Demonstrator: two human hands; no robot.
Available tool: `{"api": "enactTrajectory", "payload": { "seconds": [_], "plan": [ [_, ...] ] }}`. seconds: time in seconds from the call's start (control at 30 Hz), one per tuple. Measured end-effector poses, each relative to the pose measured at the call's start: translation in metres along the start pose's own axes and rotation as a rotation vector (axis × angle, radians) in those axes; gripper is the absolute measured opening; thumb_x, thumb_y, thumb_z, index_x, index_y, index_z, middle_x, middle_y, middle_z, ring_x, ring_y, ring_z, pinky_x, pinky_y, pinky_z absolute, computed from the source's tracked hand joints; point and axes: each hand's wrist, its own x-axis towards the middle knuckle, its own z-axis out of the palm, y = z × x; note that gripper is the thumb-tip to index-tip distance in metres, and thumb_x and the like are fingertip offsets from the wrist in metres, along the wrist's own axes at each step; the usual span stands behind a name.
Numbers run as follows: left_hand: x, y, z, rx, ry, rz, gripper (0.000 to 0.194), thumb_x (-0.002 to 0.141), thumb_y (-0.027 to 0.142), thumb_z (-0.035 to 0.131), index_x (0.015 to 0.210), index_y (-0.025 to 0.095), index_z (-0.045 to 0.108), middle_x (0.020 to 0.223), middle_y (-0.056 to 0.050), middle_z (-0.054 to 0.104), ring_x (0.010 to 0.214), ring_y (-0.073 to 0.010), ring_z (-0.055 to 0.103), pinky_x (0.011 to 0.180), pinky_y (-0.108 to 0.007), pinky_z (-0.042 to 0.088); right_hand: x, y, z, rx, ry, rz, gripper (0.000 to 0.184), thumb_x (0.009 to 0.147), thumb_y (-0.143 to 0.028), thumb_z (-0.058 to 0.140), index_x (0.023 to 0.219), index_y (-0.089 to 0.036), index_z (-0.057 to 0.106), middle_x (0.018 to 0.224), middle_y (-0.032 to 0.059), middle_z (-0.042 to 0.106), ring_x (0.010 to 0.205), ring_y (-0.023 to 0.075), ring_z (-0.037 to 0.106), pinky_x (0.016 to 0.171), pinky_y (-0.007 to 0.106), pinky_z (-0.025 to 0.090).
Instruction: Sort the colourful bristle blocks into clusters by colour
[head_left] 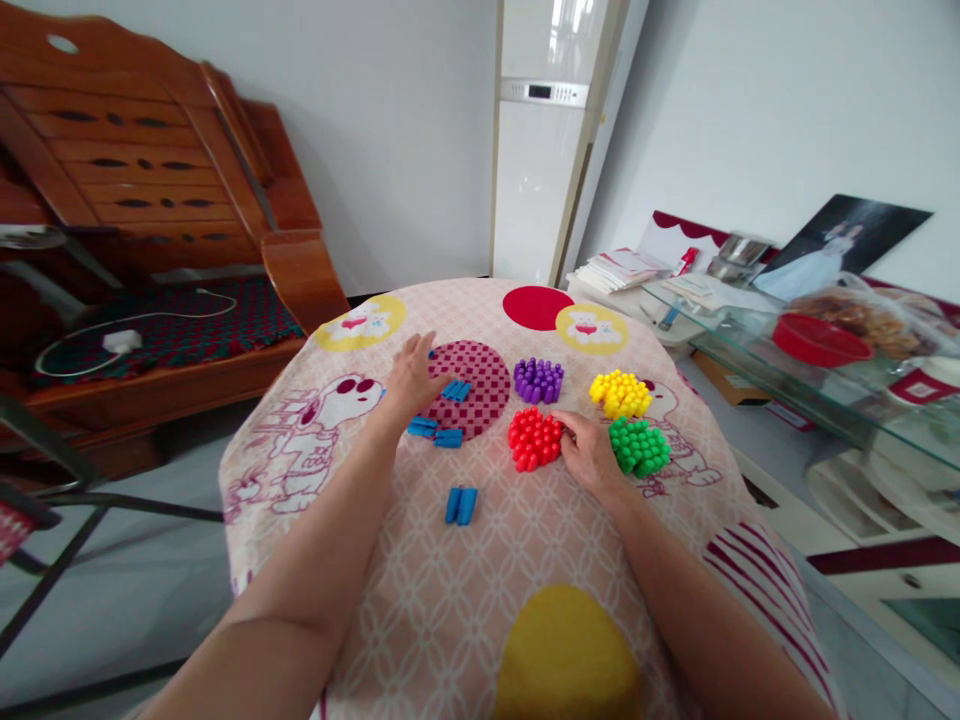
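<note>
My left hand (411,378) lies flat with its fingers spread over loose blue pegs (456,390) on a round table with a cartoon cloth (480,560). More blue pegs lie at its wrist (436,432), and a pair of blue pegs (461,505) sits nearer to me. My right hand (590,450) rests between a red peg cluster (534,438) and a green peg cluster (639,446), its fingertips touching the red one. A purple cluster (538,380) and a yellow cluster (620,393) stand just behind.
A wooden bench (150,200) with a white cable stands at the left. A tall white air conditioner (544,140) is behind the table. At the right a glass shelf (825,390) holds a red bowl (819,340), bags, papers and a framed photo.
</note>
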Motion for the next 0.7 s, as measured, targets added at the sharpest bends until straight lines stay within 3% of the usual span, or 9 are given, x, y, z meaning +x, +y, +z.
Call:
{"api": "enactTrajectory", "payload": {
  "seconds": [0.1, 0.23, 0.33, 0.43, 0.53, 0.7],
  "plan": [
    [0.012, -0.025, 0.01, 0.056, -0.052, -0.195, 0.083, 0.082, 0.046, 0.06, 0.149, 0.01, 0.027, 0.153, -0.026, 0.03, 0.145, -0.0375, 0.024, 0.113, -0.051, 0.028, 0.0, 0.001, 0.001, -0.007, -0.007, -0.004, 0.048, 0.076, -0.006, 0.042, 0.115, -0.014, 0.069, 0.111, 0.0121, 0.072, 0.102, 0.0223, 0.067, 0.095, 0.038, 0.052],
    [0.018, -0.026, 0.021, 0.072, -0.139, -0.292, 0.083, 0.085, 0.058, 0.051, 0.152, 0.018, 0.023, 0.157, -0.023, 0.023, 0.142, -0.0426, 0.025, 0.108, -0.06, 0.029, 0.0, 0.003, 0.002, -0.02, -0.015, -0.001, 0.05, 0.074, -0.006, 0.043, 0.116, -0.014, 0.068, 0.111, 0.0116, 0.072, 0.103, 0.0228, 0.067, 0.095, 0.038, 0.053],
    [0.02, -0.021, 0.028, 0.108, -0.174, -0.269, 0.073, 0.085, 0.062, 0.047, 0.147, 0.024, 0.037, 0.152, -0.019, 0.034, 0.137, -0.0437, 0.033, 0.104, -0.066, 0.03, 0.001, 0.002, 0.001, -0.022, -0.023, -0.001, 0.05, 0.074, -0.005, 0.043, 0.116, -0.013, 0.069, 0.111, 0.0122, 0.072, 0.103, 0.0228, 0.067, 0.095, 0.038, 0.052],
    [0.022, -0.024, 0.035, 0.129, -0.152, -0.202, 0.066, 0.083, 0.063, 0.049, 0.134, 0.022, 0.053, 0.141, -0.017, 0.046, 0.129, -0.0387, 0.043, 0.105, -0.058, 0.035, 0.0, 0.001, 0.0, -0.021, -0.024, 0.005, 0.05, 0.074, -0.005, 0.042, 0.116, -0.012, 0.069, 0.112, 0.0125, 0.072, 0.103, 0.0228, 0.067, 0.095, 0.037, 0.052],
    [0.026, -0.033, 0.042, 0.13, -0.125, -0.124, 0.061, 0.079, 0.059, 0.059, 0.125, 0.019, 0.058, 0.139, -0.016, 0.046, 0.131, -0.0349, 0.042, 0.107, -0.047, 0.036, 0.0, 0.0, -0.001, -0.016, -0.022, 0.021, 0.05, 0.074, -0.005, 0.043, 0.116, -0.015, 0.069, 0.112, 0.0109, 0.072, 0.103, 0.0227, 0.067, 0.096, 0.036, 0.052],
    [0.033, -0.037, 0.045, 0.138, -0.148, -0.085, 0.049, 0.079, 0.05, 0.061, 0.115, 0.016, 0.062, 0.13, -0.015, 0.055, 0.124, -0.0318, 0.049, 0.106, -0.043, 0.038, 0.0, 0.0, -0.001, -0.004, -0.011, 0.061, 0.049, 0.075, -0.006, 0.042, 0.114, -0.014, 0.07, 0.112, 0.0114, 0.072, 0.104, 0.0231, 0.067, 0.096, 0.037, 0.052]
  ]
}}
